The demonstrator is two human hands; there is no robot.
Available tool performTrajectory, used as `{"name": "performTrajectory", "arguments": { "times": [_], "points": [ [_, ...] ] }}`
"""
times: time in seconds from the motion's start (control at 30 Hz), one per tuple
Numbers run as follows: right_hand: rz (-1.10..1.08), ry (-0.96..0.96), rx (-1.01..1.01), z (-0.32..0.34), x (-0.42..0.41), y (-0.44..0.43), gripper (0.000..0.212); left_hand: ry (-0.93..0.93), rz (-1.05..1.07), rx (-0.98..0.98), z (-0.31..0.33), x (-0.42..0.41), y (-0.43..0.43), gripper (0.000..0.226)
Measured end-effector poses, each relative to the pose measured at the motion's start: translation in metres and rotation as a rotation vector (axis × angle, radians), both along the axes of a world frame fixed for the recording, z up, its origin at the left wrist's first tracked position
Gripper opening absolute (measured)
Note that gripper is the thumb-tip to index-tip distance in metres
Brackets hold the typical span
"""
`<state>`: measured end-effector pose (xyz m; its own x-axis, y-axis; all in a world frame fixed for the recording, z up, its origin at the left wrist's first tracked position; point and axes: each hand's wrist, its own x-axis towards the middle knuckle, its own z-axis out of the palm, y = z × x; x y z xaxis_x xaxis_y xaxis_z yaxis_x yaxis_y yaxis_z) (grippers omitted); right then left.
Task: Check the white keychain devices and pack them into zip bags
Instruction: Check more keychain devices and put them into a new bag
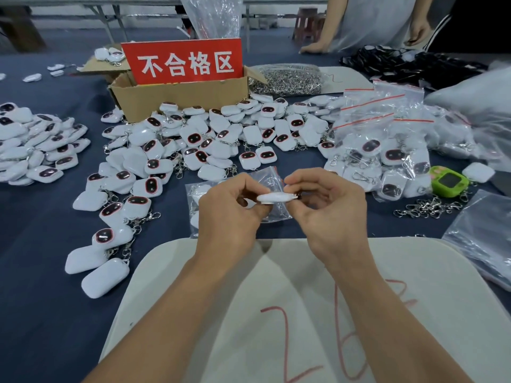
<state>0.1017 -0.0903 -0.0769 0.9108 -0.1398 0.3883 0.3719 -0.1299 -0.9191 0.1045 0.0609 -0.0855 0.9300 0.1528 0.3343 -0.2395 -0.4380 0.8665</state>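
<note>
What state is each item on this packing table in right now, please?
white device, held edge-on between both hands, unbagged.
left hand, pinching its left end.
right hand, pinching its right end.
zip bag, beneath the hands; seal hidden.
cardboard box, flaps open, red sign standing in it.
green device, lying face up.

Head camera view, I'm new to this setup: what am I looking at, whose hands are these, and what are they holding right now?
There is no machine here. One camera sits on a person's head and looks down at their two bare hands. The left hand and right hand pinch one white keychain device edge-on between them, over a clear zip bag on the blue table. Loose devices are piled behind, filled bags lie to the right, and a cardboard box with a red sign stands farther back.
</note>
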Motion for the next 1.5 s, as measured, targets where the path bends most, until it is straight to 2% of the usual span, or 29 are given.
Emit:
{"name": "performTrajectory", "arguments": {
  "times": [0.13, 0.3, 0.43, 0.63, 0.73, 0.8, 0.87, 0.9, 0.93, 1.07, 1.17, 1.3, 1.33, 1.43, 1.5],
  "points": [
    [0.013, 0.028, -0.032, 0.002, 0.001, -0.004, 0.042, -0.015, 0.013, 0.028, 0.0, 0.002, -0.001, 0.032],
    [0.019, 0.228, 0.201, 0.005, 0.003, -0.01, 0.035, -0.115, -0.028, 0.096, 0.0, -0.002, -0.01, 0.054],
    [0.021, 0.317, 0.254, 0.006, 0.004, -0.014, 0.025, -0.069, -0.114, 0.092, -0.004, -0.004, -0.011, 0.044],
    [0.168, 0.289, 0.051, 0.007, 0.003, -0.014, 0.016, -0.108, -0.096, 0.098, -0.001, 0.003, -0.006, 0.018],
    [0.023, 0.315, -0.02, -0.001, 0.006, -0.016, 0.015, -0.04, -0.028, 0.088, -0.005, 0.007, -0.007, 0.023],
    [-0.124, 0.36, 0.02, -0.005, 0.012, -0.02, 0.021, -0.009, 0.051, 0.141, -0.008, 0.009, -0.009, 0.027],
    [-0.23, 0.412, 0.07, -0.008, 0.019, -0.023, 0.024, 0.043, 0.114, 0.196, -0.01, 0.009, -0.011, 0.017],
    [-0.269, 0.422, 0.051, -0.009, 0.022, -0.024, 0.024, 0.068, 0.128, 0.23, -0.011, 0.009, -0.013, 0.011],
    [-0.301, 0.419, -0.001, -0.011, 0.026, -0.024, 0.024, 0.081, 0.135, 0.283, -0.011, 0.008, -0.014, 0.014],
    [-0.371, 0.376, -0.227, -0.015, 0.033, -0.02, 0.032, 0.056, 0.116, 0.708, -0.005, 0.012, -0.028, 0.052],
    [-0.386, 0.358, -0.276, -0.018, 0.034, -0.02, 0.033, 0.082, 0.158, 0.846, -0.003, 0.016, -0.039, 0.048],
    [-0.358, 0.348, -0.311, -0.019, 0.035, -0.021, 0.033, 0.103, 0.191, 0.768, -0.005, 0.014, -0.04, 0.03],
    [-0.339, 0.352, -0.373, -0.019, 0.036, -0.018, 0.034, 0.097, 0.184, 0.745, -0.004, 0.014, -0.04, 0.028],
    [-0.272, 0.368, -0.751, -0.018, 0.04, -0.01, 0.033, 0.059, 0.136, 0.658, -0.004, 0.015, -0.038, 0.031],
    [-0.17, 0.349, -0.789, -0.015, 0.042, -0.006, 0.03, 0.027, 0.1, 0.588, -0.005, 0.014, -0.034, 0.032]
  ]
}}
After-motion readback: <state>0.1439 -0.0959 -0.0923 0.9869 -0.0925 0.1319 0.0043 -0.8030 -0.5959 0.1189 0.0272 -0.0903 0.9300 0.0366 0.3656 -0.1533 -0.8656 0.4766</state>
